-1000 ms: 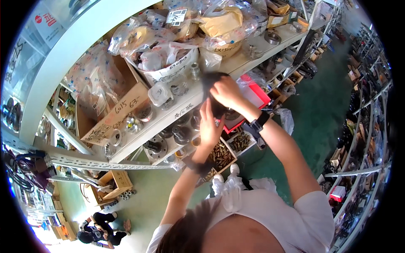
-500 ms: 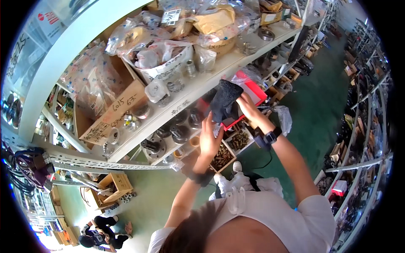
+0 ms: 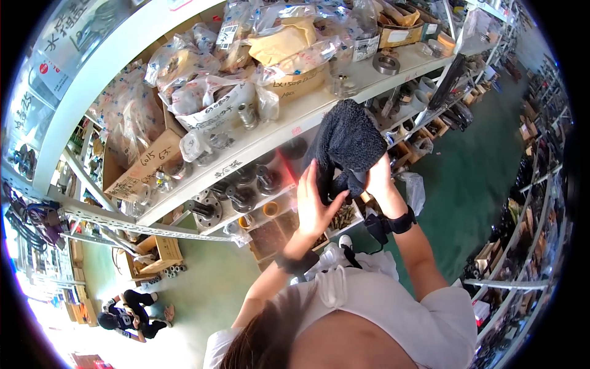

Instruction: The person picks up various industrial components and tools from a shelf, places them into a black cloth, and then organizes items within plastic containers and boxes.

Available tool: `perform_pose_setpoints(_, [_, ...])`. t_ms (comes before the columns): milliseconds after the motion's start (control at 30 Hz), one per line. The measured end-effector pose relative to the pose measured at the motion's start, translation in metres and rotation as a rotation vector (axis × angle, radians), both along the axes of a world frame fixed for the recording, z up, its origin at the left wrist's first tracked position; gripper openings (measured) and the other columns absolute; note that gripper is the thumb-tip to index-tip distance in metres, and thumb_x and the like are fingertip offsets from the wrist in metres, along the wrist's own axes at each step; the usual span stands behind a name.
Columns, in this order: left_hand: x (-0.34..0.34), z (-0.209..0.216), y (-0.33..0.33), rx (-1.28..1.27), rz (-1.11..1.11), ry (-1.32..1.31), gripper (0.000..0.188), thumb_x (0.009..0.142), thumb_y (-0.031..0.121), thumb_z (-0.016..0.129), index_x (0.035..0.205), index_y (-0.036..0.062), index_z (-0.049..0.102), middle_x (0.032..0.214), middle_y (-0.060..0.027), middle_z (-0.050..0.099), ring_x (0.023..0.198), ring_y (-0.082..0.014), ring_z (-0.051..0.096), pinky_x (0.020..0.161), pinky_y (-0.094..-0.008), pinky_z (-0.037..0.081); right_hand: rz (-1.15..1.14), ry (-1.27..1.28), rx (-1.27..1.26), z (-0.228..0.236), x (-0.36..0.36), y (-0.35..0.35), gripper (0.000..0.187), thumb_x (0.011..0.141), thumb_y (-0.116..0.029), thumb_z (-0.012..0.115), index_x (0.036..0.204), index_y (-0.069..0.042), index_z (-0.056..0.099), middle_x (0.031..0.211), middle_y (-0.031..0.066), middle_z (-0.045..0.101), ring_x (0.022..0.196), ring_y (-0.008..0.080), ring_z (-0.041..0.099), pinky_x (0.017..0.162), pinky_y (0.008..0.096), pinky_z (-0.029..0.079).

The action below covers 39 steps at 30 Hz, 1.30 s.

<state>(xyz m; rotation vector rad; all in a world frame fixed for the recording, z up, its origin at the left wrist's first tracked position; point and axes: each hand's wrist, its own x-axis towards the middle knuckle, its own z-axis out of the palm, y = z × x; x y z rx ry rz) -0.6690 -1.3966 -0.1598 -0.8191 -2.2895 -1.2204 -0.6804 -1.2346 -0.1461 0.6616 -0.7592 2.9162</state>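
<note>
A dark grey, fluffy cloth point(image 3: 351, 138) hangs bunched in front of the shelf edge. My right hand point(image 3: 379, 178) grips it from the right side, its fingertips hidden behind the folds. Against the cloth's lower left side rests my left hand point(image 3: 314, 208), with thumb and fingers spread apart. Whether those fingertips press into the fabric is hard to make out. Below the cloth, a bin of small brass-coloured fittings point(image 3: 345, 218) partly shows.
A white shelf point(image 3: 246, 150) holds bagged parts, an open cardboard box point(image 3: 144, 163) and a metal ring point(image 3: 386, 63). Dark flanged parts point(image 3: 243, 198) stand on the lower shelf. Another person point(image 3: 129, 315) sits low at lower left. Loaded racks line the right side.
The cloth has come up and nearer, looking larger and fuller. The red box seen beneath it is now mostly out of sight. My left hand has moved closer to the cloth, thumb spread.
</note>
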Motion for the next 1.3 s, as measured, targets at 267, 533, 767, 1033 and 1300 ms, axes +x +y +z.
perform_pose_setpoints(267, [0.01, 0.007, 0.043, 0.031, 0.1, 0.005, 0.075, 0.066, 0.022, 0.074, 0.125, -0.0025, 0.035, 0.118, -0.0205, 0.043, 0.107, -0.0348, 0.043, 0.091, -0.041, 0.035, 0.068, -0.024, 0.033, 0.0, -0.013, 0.043, 0.043, 0.092, -0.032, 0.035, 0.12, -0.001, 0.043, 0.116, 0.009, 0.052, 0.102, 0.0199, 0.052, 0.088, 0.0348, 0.043])
perform_pose_setpoints(533, [0.012, -0.003, 0.066, 0.282, -0.005, -0.316, 0.073, 0.068, 0.02, 0.073, 0.123, -0.0043, 0.032, 0.115, -0.0204, 0.041, 0.106, -0.0319, 0.044, 0.092, -0.0395, 0.035, -0.221, -0.188, 0.641, 0.003, -0.009, 0.038, 0.042, 0.092, -0.03, 0.036, 0.124, -0.002, 0.041, 0.117, 0.0082, 0.05, 0.105, 0.0149, 0.048, 0.092, 0.03, 0.037])
perform_pose_setpoints(767, [-0.011, 0.034, 0.068, 0.132, 0.174, 0.065, 0.048, 0.067, -0.001, 0.064, 0.112, 0.0001, 0.048, 0.113, -0.0194, 0.044, 0.107, -0.0324, 0.044, 0.09, -0.0371, 0.038, -0.361, 0.019, 0.765, 0.012, -0.001, 0.048, 0.04, 0.09, -0.019, 0.046, 0.123, 0.003, 0.04, 0.121, 0.0091, 0.048, 0.109, 0.015, 0.044, 0.094, 0.0277, 0.034])
perform_pose_setpoints(1033, [-0.044, 0.078, 0.049, 0.245, -0.04, -0.251, 0.019, 0.076, -0.006, 0.051, 0.094, 0.0, 0.05, 0.077, -0.0104, 0.058, 0.067, -0.0105, 0.051, 0.064, -0.024, 0.044, -0.749, -0.033, 1.339, 0.003, -0.013, 0.048, 0.023, 0.08, -0.019, 0.056, 0.091, 0.002, 0.058, 0.09, 0.0187, 0.06, 0.086, 0.0331, 0.055, 0.074, 0.0383, 0.043])
perform_pose_setpoints(1300, [-0.058, 0.104, 0.055, -0.026, -0.113, -0.06, 0.021, 0.078, 0.01, 0.058, 0.098, 0.0059, 0.053, 0.084, -0.0233, 0.058, 0.081, -0.035, 0.059, 0.07, -0.0372, 0.046, -0.365, 0.038, 1.474, -0.07, -0.02, 0.021, 0.03, 0.078, -0.019, 0.052, 0.104, -0.006, 0.055, 0.099, 0.0216, 0.055, 0.095, 0.0314, 0.053, 0.084, 0.0394, 0.04])
